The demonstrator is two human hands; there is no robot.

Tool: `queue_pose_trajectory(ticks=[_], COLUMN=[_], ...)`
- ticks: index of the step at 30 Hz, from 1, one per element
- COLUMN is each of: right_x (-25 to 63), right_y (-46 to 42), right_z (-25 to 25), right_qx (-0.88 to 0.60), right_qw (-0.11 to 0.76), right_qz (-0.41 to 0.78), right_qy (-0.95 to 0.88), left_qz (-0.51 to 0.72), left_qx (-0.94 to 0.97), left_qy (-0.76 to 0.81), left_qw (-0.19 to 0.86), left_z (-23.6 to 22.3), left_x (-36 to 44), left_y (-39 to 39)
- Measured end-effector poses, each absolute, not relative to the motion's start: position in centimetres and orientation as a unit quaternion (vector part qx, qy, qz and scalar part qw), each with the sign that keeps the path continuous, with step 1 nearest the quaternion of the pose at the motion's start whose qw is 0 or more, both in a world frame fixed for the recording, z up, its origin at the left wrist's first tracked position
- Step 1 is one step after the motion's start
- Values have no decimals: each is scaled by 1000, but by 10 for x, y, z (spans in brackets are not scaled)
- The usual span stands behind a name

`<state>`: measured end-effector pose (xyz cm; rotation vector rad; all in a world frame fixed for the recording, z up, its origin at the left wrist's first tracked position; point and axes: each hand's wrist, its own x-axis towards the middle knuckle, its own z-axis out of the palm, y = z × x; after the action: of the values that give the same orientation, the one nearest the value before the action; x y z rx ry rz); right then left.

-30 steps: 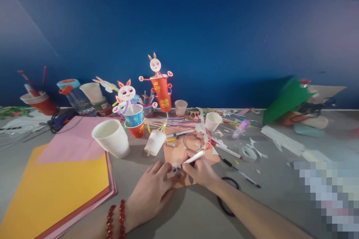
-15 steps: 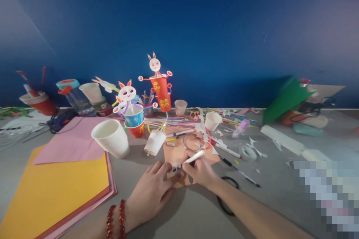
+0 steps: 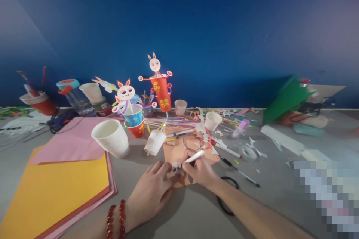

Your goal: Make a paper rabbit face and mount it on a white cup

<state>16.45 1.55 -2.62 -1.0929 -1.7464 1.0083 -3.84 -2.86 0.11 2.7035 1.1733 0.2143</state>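
Note:
My right hand [image 3: 199,170] grips a white marker [image 3: 195,157], its tip pointing left and down onto a small white paper cutout [image 3: 176,170] with dark eye-like marks. Over the left edge of that cutout, the bent fingers of my left hand [image 3: 153,186] hold it down. Beneath both lies a sheet of orange-brown paper [image 3: 171,150]. Fingers partly cover the cutout, and the marker's tip is hard to see. Just beyond my left hand, a white paper cup [image 3: 155,142] lies tipped, with a straw through it.
Rabbit-headed puppets stand in a blue cup [image 3: 134,115] and a red cup [image 3: 160,89] behind. Stacked white cups [image 3: 110,138] and yellow paper [image 3: 67,183] sit left. Tape [image 3: 248,153], a pen [image 3: 241,171], a glue stick [image 3: 240,129] and black scissors handles [image 3: 224,209] lie right.
The rabbit head above the blue cup has shifted slightly left. Both hands, the marker and the cutout stay almost in place.

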Motion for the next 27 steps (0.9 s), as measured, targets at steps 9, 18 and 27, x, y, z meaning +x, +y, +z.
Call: queue_pose_trajectory(ticks=[9, 18, 27], right_x=[165, 165, 165], right_y=[15, 16, 16], right_z=[-26, -29, -32], right_qx=[-434, -431, -440], right_qw=[406, 410, 402], right_qz=[408, 420, 428], right_qy=[-693, -686, -680], left_qz=[71, 65, 70], left_qx=[913, 910, 912], left_qy=[395, 400, 394], left_qw=[78, 91, 91], left_z=[-1, 1, 0], left_x=[-39, -38, -40], left_y=[-29, -29, -30])
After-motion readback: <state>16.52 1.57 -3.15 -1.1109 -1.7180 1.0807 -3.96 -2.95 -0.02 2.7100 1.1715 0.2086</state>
